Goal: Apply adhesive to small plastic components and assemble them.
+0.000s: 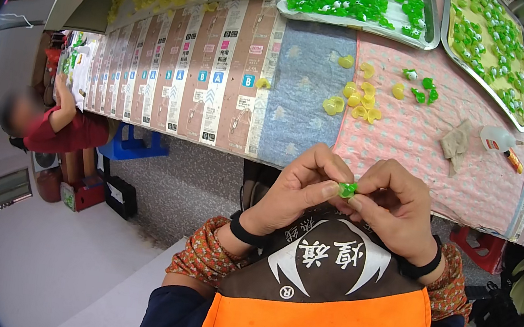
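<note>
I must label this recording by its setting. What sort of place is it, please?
Probably a small assembly workshop. Metal trays full of little green plastic parts stand on a long cloth-covered worktable, loose yellow pieces lie beside them, and both hands pinch one green part. Another person works farther along.

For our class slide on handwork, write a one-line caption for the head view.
Both hands, left hand and right hand, pinch a small green plastic piece above a workbench strewn with yellow pieces.

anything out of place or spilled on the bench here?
Mostly tidy. Both hands, left hand and right hand, pinch one small green piece. A few yellow pieces and green pieces lie loose on the pink cloth, outside the trays. The glue bottle lies on its side.
</note>
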Motion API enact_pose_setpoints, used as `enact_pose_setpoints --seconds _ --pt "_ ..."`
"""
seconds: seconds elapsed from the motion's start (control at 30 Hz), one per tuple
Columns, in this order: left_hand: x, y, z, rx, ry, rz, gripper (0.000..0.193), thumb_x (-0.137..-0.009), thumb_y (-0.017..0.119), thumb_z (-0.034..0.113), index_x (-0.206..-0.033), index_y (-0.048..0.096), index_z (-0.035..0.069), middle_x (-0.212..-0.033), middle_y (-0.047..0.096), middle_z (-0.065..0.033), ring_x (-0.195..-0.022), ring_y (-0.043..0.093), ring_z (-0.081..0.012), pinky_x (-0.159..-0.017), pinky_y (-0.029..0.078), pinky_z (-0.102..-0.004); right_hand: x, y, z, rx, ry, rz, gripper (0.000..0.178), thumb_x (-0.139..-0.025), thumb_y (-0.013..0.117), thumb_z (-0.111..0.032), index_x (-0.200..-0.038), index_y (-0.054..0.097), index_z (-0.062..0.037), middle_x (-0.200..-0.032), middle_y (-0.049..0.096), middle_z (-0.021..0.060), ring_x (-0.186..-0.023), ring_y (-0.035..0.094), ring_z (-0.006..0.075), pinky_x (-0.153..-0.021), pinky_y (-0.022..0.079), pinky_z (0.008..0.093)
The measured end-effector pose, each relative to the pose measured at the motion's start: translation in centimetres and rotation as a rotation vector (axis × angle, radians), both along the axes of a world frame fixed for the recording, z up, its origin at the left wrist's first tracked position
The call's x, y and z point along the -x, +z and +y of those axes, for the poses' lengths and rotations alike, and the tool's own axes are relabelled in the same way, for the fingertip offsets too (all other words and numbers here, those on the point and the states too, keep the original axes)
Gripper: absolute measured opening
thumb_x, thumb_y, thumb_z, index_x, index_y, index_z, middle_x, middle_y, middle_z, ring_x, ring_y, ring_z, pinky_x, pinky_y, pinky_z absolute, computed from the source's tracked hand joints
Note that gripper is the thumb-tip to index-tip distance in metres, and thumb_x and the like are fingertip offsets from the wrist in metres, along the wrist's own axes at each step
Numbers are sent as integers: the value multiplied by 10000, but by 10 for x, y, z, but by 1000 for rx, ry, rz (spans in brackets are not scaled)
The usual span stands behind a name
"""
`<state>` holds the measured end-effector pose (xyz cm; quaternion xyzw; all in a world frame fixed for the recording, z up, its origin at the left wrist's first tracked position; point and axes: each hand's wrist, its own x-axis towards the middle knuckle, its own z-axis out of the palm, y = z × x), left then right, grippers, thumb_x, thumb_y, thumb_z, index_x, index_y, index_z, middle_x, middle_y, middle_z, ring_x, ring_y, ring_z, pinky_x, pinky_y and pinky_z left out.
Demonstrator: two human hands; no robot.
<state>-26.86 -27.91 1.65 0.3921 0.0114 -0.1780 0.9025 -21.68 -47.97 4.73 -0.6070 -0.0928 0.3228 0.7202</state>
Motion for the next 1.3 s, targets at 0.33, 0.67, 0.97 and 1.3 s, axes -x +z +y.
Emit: enact_pose_setpoints --seconds 0.33,0.67,0.97,1.3 --pt "2 0 4 -5 -13 51 212 -1023 560 185 -1158 486 38 -1087 580 -79 -1022 637 -162 -860 591 -335 0 9 12 154 -30 -467 207 -797 707 61 -969 620 -15 -813 611 69 -679 623 144 -579 484 243" --pt "5 0 3 27 6 150 197 -1023 548 164 -1166 489 42 -1091 562 -65 -1016 631 -149 -846 595 -322 0 12 15 158 -43 -478 202 -790 701 74 -965 635 -3 -819 606 90 -662 624 182 -559 485 270" --pt "7 2 0 -114 46 158 227 -1020 537 155 -1196 478 25 -1127 579 -92 -1021 630 -154 -866 577 -324 -2 5 14 207 -54 -654 169 -813 686 76 -954 622 8 -816 604 104 -661 610 221 -565 470 311" --pt "10 7 -8 -320 147 -64 462 -974 578 21 -1408 424 54 -1143 575 -80 -1018 604 -127 -870 542 -274 1 10 12 182 -87 -445 91 -881 635 54 -960 619 12 -817 617 77 -674 644 136 -570 499 264"
